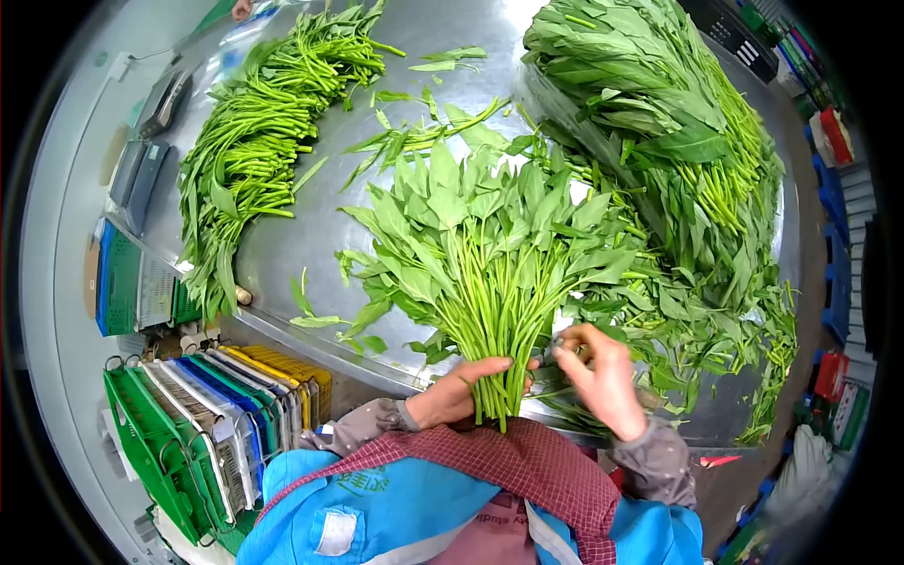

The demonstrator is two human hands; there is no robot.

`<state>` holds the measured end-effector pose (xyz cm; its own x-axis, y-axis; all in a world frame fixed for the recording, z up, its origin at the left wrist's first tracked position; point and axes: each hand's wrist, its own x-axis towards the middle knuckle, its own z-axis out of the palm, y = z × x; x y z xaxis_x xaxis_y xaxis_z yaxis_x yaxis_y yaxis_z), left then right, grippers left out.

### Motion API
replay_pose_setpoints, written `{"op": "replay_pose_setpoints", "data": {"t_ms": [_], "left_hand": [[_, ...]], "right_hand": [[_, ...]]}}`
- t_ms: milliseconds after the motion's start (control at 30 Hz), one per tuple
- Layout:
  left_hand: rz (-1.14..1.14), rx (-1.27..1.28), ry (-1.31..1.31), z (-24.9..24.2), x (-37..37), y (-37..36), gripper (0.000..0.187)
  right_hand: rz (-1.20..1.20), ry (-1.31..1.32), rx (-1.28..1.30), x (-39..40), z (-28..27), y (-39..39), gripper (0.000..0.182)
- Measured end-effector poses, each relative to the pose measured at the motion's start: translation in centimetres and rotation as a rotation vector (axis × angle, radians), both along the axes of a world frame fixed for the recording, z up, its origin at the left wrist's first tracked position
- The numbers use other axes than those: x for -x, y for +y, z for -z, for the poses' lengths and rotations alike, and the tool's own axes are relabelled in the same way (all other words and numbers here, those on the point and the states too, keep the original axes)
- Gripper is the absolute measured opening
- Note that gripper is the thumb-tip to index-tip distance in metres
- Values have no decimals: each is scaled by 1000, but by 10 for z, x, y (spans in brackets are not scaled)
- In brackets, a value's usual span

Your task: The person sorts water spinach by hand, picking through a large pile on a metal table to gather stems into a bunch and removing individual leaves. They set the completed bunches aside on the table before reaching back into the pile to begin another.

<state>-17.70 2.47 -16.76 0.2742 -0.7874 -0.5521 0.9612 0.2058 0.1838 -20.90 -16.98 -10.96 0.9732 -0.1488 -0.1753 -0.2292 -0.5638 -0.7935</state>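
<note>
My left hand [450,394] is wrapped round the lower stems of a bunch of water spinach [494,282]. The bunch stands fanned out, leaves away from me and cut stem ends toward my apron. Just right of those stems, my right hand [603,377] is raised with its fingers curled in and pressed together. A small dark spot shows at its thumb and fingertip, too small to name. Loose water spinach [659,330] lies beyond my right hand on the metal table [297,259].
A big heap of water spinach [650,104] stands at the back right. A row of bundled water spinach [268,122] lines the table's left side. Stacked crates [217,414] stand on the floor at the left. Another person's hand [242,9] shows at the top left.
</note>
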Motion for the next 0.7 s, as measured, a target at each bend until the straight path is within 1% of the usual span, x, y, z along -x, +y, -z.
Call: {"op": "replay_pose_setpoints", "data": {"t_ms": [100,133,167,233,267,300,367,433,467,500,533,567,600,633,700], "left_hand": [[-13,-48,-89,0,1,-1,35],[-32,-93,-68,-3,1,-2,32],[-34,-95,-65,-1,2,-2,32],[-39,-153,-154,5,6,-4,30],[-41,-150,-151,4,6,-5,30],[-53,-168,-127,2,6,-6,28],[-67,-186,-102,4,5,-9,27],[-156,-144,-293,11,6,-11,25],[-116,-228,-379,5,4,-13,28],[-113,-232,-380,3,4,-11,28],[-75,-200,-311,2,3,-10,30],[-42,-165,-242,1,1,-9,32],[-28,-143,-248,-1,0,-9,37],[-32,-142,-249,-4,0,-10,37],[-94,-27,-221,-7,1,-11,41]], "right_hand": [[86,134,-333,-15,28,21,22],[159,145,-503,-16,33,28,23],[158,149,-505,-14,34,28,23],[199,253,-597,-9,36,26,21],[242,327,-730,-7,28,25,19],[241,330,-726,-3,21,24,19],[40,455,-764,11,6,20,14],[-393,540,-966,26,-27,8,8],[-300,318,-915,34,-31,9,7],[-81,100,-770,41,-26,1,8],[121,-250,-946,34,-22,-8,10],[331,-432,-967,27,-22,-25,18],[328,-432,-965,20,-22,-24,18],[307,-367,-850,13,-22,-17,21],[273,-240,-620,1,-19,2,30]]}}
